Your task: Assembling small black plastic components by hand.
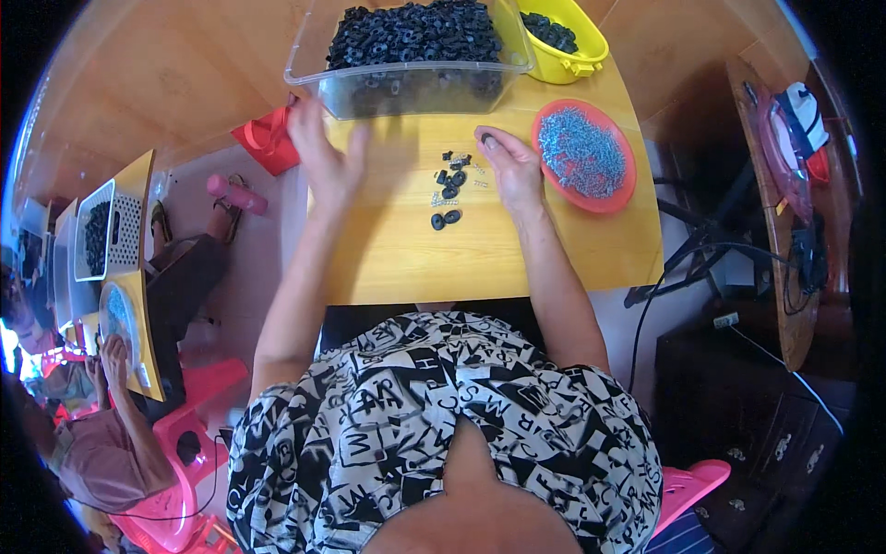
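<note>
On a table [397, 272], a bin [343, 97] of parts [415, 37] stands behind loose pieces [458, 178], with a bucket [565, 70] right of the bin and a plate [630, 175] of metal bits [580, 148] before the bucket.

Person's attire: behind the fingers [506, 142], bare forearms [557, 277] lead to loose short sleeves [263, 420]; farther from the fingers lies the black-and-white blouse [397, 425], printed all over with jumbled block capitals on angular patches; farthest back, a notched neckline [462, 420].
</note>
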`<state>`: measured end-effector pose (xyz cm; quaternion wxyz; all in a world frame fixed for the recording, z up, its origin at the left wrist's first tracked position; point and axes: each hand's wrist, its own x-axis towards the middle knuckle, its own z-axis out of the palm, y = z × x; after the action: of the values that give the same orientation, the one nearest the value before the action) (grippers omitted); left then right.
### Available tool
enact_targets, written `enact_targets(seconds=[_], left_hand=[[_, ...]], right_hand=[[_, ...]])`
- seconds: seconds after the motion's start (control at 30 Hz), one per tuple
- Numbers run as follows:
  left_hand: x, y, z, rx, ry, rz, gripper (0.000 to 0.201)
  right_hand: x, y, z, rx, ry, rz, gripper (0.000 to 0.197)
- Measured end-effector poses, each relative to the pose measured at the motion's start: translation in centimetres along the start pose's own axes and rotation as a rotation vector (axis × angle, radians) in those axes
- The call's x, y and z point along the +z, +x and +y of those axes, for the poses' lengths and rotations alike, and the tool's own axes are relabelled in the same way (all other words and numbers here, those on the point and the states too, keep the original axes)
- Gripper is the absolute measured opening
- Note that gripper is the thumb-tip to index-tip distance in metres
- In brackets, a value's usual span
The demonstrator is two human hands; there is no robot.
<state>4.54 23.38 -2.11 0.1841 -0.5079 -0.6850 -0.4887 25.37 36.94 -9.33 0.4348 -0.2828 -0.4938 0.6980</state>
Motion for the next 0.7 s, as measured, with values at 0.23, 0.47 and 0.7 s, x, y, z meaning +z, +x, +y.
enact_targets(seconds=[0.23, 0.47, 0.7], left_hand=[[0.9, -7.0, 6.8, 0.105, -0.073, -0.701, 0.072], [2.1, -7.6, 6.0, 0.072, 0.097, -0.753, 0.081], [1.5, -7.2, 4.1, -0.199, -0.401, -0.545, 0.064]], right_hand=[[2.6, -1.7, -0.8, -0.376, -0.726, -0.096, 0.02], [4.5, -2.7, 0.2, -0.391, -0.757, -0.139, 0.022], [2.5, -1.8, -0.8, -0.316, -0.449, -0.05, 0.021]])
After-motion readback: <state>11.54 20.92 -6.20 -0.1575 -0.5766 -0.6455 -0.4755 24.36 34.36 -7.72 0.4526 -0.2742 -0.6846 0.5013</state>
